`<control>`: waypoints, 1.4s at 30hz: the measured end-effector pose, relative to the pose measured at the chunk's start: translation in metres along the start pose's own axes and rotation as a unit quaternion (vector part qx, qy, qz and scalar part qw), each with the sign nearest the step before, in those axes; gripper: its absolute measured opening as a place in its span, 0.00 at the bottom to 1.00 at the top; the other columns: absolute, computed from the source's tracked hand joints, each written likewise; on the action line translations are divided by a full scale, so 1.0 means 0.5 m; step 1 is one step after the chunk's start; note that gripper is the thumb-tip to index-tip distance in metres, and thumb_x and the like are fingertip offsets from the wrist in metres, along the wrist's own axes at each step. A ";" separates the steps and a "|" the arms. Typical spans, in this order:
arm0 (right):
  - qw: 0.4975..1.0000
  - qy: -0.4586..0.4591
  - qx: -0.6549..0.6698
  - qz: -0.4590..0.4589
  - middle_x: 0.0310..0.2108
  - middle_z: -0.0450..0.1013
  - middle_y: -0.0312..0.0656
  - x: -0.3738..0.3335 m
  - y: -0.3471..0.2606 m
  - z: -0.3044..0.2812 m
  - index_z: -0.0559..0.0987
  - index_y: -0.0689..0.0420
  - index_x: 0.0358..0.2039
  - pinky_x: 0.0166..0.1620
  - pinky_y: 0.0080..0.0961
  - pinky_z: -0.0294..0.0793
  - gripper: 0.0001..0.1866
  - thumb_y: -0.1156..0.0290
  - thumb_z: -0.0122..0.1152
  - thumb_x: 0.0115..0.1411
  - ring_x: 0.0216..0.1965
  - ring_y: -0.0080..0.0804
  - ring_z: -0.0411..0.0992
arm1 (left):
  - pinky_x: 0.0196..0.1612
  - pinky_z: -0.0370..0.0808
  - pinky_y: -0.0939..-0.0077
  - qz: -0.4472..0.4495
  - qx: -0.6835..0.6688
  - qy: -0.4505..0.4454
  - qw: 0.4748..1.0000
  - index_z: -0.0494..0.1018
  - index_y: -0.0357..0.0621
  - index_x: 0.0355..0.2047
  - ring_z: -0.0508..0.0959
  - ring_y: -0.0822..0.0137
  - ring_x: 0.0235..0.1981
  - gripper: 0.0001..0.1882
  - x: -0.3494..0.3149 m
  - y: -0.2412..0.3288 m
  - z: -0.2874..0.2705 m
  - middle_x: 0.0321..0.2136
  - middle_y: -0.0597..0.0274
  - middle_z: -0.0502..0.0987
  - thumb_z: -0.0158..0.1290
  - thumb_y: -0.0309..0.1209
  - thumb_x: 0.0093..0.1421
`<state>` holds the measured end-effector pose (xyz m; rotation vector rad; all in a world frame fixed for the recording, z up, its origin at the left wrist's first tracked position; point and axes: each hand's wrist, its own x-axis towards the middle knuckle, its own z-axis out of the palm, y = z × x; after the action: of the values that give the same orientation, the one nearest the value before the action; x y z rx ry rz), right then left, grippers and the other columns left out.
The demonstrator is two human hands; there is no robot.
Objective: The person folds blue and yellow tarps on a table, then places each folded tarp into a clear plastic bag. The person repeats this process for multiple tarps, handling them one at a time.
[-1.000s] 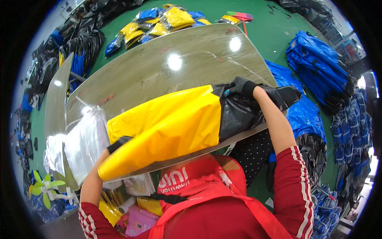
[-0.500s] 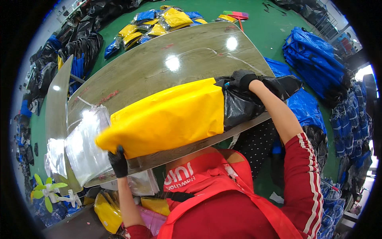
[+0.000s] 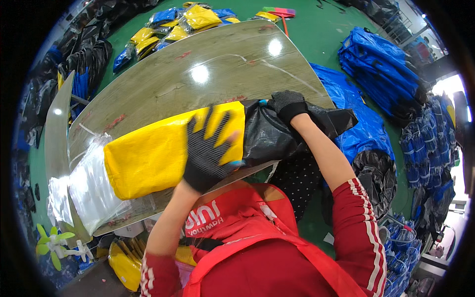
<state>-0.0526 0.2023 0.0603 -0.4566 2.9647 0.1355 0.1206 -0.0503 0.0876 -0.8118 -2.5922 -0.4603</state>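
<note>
A long folded sheet lies across the table, with a yellow plastic section (image 3: 148, 158) on the left and a shiny black section (image 3: 267, 141) on the right. My left hand (image 3: 207, 151), in a black dotted glove, is over the yellow section near the seam, fingers spread and slightly blurred. Whether its palm presses on the sheet, I cannot tell. At the far edge of the black section, my gloved right hand (image 3: 288, 105) is closed on the material. Beyond it the black end tapers off past the table's right edge.
Clear plastic bags (image 3: 94, 180) lie at the left of the wood-patterned table (image 3: 163, 89). Packed yellow and blue bundles (image 3: 200, 17) are heaped on the floor beyond, near a broom (image 3: 280, 12). Blue sheeting (image 3: 381, 69) is piled at right. A small green-bladed fan (image 3: 53, 243) stands lower left.
My left hand has left the yellow section's left end and moved right, opening over its middle. The yellow part now lies flatter, with a squared left end. My right hand keeps its hold.
</note>
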 end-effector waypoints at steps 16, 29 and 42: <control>0.932 0.355 0.066 0.020 0.61 0.62 0.50 -0.203 0.222 0.131 0.68 0.51 0.60 0.64 0.42 0.54 0.30 0.56 0.60 0.58 0.62 0.46 0.59 | 0.68 0.42 0.51 -0.042 -0.072 -0.082 0.993 0.62 0.30 0.57 0.54 0.40 0.64 0.54 0.193 0.062 0.216 0.59 0.35 0.57 0.55 0.64 0.42; 0.889 0.315 0.289 -0.164 0.43 0.73 0.50 -0.287 -0.096 -0.096 0.71 0.53 0.56 0.44 0.40 0.73 0.37 0.63 0.69 0.42 0.43 0.53 0.72 | 0.68 0.47 0.59 -0.204 -0.437 -0.122 0.867 0.54 0.43 0.65 0.55 0.53 0.64 0.34 0.125 0.148 0.229 0.63 0.53 0.58 0.44 0.49 0.63; 0.943 0.201 0.167 -0.206 0.60 0.60 0.59 -0.208 -0.342 0.014 0.71 0.55 0.57 0.63 0.68 0.35 0.43 0.37 0.55 0.46 0.62 0.61 0.53 | 0.67 0.37 0.41 -0.116 0.083 -0.138 0.980 0.68 0.50 0.56 0.51 0.43 0.67 0.27 -0.159 -0.094 0.031 0.65 0.51 0.58 0.46 0.48 0.59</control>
<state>0.0986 0.0711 0.0573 -1.1530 3.0823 -0.5604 0.1487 -0.1179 0.0291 -0.5507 -2.9522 -0.2007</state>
